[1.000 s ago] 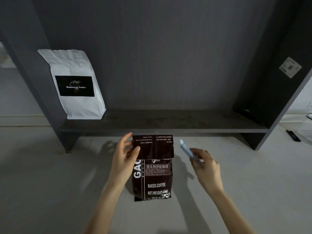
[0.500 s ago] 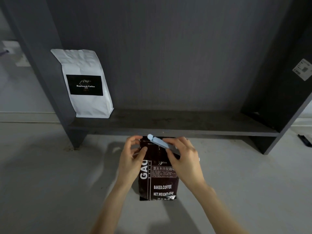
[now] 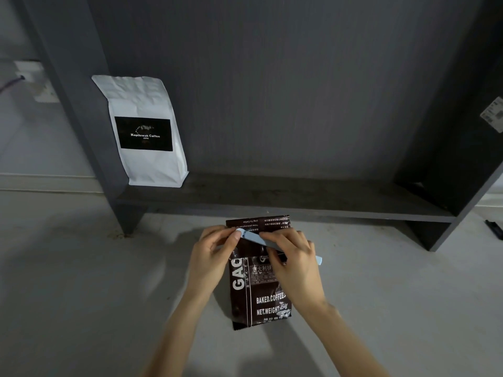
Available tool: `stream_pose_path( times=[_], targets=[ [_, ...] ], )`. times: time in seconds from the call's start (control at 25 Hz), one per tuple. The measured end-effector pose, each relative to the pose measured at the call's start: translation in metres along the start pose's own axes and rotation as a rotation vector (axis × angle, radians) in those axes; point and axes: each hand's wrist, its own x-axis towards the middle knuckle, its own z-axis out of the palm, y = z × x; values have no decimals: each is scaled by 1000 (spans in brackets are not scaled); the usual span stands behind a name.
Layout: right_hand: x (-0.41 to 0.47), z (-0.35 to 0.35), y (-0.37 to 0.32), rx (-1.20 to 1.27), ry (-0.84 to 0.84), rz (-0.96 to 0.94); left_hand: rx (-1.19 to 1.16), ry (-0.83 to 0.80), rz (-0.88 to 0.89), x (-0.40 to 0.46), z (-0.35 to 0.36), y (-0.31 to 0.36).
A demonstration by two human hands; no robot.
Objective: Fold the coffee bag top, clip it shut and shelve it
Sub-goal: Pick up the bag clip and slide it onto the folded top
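in front of the shelf [image 3: 272, 198], the dark coffee bag [image 3: 261, 295] stands, top folded. left hand [image 3: 211, 257] pinches the blue clip [image 3: 257, 238] end; right hand [image 3: 295, 263] grips its middle.

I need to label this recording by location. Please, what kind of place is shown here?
Probably a bare indoor storage corner, not a fitted kitchen. A dark grey shelf unit stands directly on a plain concrete-like floor, a white coffee bag sits on the shelf, and a wall socket is at the left.
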Motion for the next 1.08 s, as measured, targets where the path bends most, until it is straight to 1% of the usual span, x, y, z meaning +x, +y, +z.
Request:
stream_pose_path(
  times=[0.24, 0.44, 0.68, 0.76, 0.88, 0.92, 1.0, 1.08],
  targets=[
    [-3, 2, -1, -2, 20, -4, -26, 47, -29, -4, 2, 2],
    [-5, 3, 0, 2, 54, -25, -103, 100, -122, -7, 8, 6],
    [-9, 1, 3, 21, 79, -42, -149, 171, -138, -12, 18, 10],
    [-10, 0, 1, 33, 94, -64, -155, 187, -156, -12, 20, 10],
    [-11, -2, -9, 69, 95, -170, -220, 269, -270, -7, 16, 9],
    [-11, -2, -10, 72, 99, -182, -226, 270, -290, -6, 14, 10],
    [-7, -6, -7, 72, 96, -133, -181, 213, -259, -8, 15, 12],
    [-6, -8, -2, 26, 51, -123, -163, 173, -240, -10, 13, 15]
  ],
)
